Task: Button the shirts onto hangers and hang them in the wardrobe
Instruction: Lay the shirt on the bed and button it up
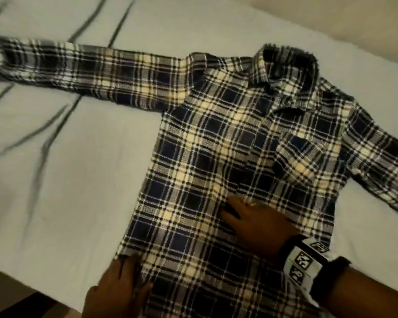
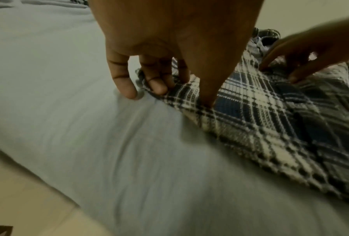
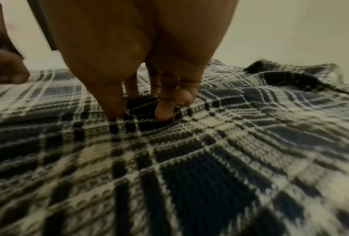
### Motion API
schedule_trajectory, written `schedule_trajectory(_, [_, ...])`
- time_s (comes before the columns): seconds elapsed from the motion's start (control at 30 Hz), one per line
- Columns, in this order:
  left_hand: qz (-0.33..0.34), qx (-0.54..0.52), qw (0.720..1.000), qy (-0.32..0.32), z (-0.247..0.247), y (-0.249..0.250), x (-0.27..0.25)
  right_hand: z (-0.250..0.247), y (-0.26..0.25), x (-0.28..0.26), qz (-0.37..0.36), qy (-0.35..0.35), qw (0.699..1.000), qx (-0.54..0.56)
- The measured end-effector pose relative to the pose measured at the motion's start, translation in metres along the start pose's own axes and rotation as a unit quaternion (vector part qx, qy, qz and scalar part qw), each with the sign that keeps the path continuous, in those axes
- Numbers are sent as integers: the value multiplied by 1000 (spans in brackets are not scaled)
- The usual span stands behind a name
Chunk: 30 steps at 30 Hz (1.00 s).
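Note:
A blue, black and cream plaid shirt lies flat and front up on the bed, collar at the far right, one sleeve stretched out to the left. My left hand is at the near left hem corner; in the left wrist view its thumb and bent fingers pinch the shirt's edge. My right hand sits on the middle of the shirt front. In the right wrist view the right hand digs its thumb and curled fingers into the cloth, a dark fold between them. No hanger shows.
A white bed sheet with dark creases lies under the shirt. The bed's near edge runs along the lower left, with beige floor beyond it. A beige surface shows past the far corner.

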State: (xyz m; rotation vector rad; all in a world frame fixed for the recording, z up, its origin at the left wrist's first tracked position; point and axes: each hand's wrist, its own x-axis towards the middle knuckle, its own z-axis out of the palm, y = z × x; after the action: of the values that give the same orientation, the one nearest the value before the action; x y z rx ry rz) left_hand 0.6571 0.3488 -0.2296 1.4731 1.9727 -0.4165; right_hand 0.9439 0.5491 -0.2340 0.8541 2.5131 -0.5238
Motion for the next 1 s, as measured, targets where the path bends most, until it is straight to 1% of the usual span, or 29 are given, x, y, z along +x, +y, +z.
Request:
schedule_trajectory(0.07, [31,-11,999,16,-23,7,4,-13,1,15,-12,-107,994,27])
schedule_trajectory(0.1, [41,-27,999,4,-38,7,4,-21,2,20,-8,-143,989,41])
schedule_trajectory(0.13, [30,-41,998,-21,-56,3,10,-31,3,30,-7,-155,986,52])
schedule_trajectory(0.17, [4,-95,994,-45,-67,-4,12,-41,7,37,-1,-151,987,59])
schedule_trajectory(0.23, [42,-117,992,34,-74,-27,18,-63,15,61,21,-107,992,65])
schedule_trajectory(0.27, [41,-128,990,30,-84,-39,29,-71,19,74,31,-65,995,66])
schedule_trajectory(0.3, [26,-148,986,72,-103,-49,49,-79,23,90,36,-10,997,65])
schedule_trajectory(0.33, [27,-173,975,136,-117,-63,72,-85,27,105,42,44,995,73])
schedule_trajectory(0.4, [42,-189,957,215,-157,-96,124,-102,31,142,77,132,982,111])
schedule_trajectory(0.43, [23,-198,953,230,-174,-114,154,-109,32,159,103,160,972,135])
schedule_trajectory(0.47, [-16,-222,945,241,-191,-135,183,-114,32,179,130,168,966,148])
schedule_trajectory(0.5, [-58,-247,933,257,-205,-152,209,-116,32,193,165,144,966,141])
schedule_trajectory(0.57, [-108,-277,908,294,-233,-183,254,-115,33,214,229,51,966,108])
schedule_trajectory(0.63, [-115,-282,898,317,-261,-186,274,-109,32,223,267,-24,956,118])
schedule_trajectory(0.67, [-98,-278,897,330,-266,-190,281,-105,30,225,266,-38,954,131])
schedule_trajectory(0.7, [-78,-253,903,338,-258,-202,293,-102,29,226,259,-37,955,140])
schedule_trajectory(0.73, [-61,-243,909,332,-226,-233,327,-100,31,223,258,-33,954,148])
schedule_trajectory(0.77, [-70,-229,912,333,-172,-287,374,-98,29,225,251,-25,955,153])
schedule_trajectory(0.8, [-24,-196,911,361,-124,-309,407,-98,33,220,251,-21,955,158])
schedule_trajectory(0.83, [51,-186,914,357,-90,-309,418,-100,32,221,244,-20,955,167])
schedule_trajectory(0.87, [111,-180,919,333,-73,-279,409,-101,33,222,235,-24,955,178])
schedule_trajectory(0.9, [150,-176,932,278,-72,-213,379,-102,39,219,229,-32,952,199])
schedule_trajectory(0.93, [155,-155,945,241,-96,-137,321,-106,39,221,209,-34,949,235])
schedule_trajectory(0.97, [128,-129,960,214,-140,-42,257,-109,49,213,193,-13,939,284])
schedule_trajectory(1.0, [169,-150,953,200,-155,10,225,-116,54,206,174,26,923,343])
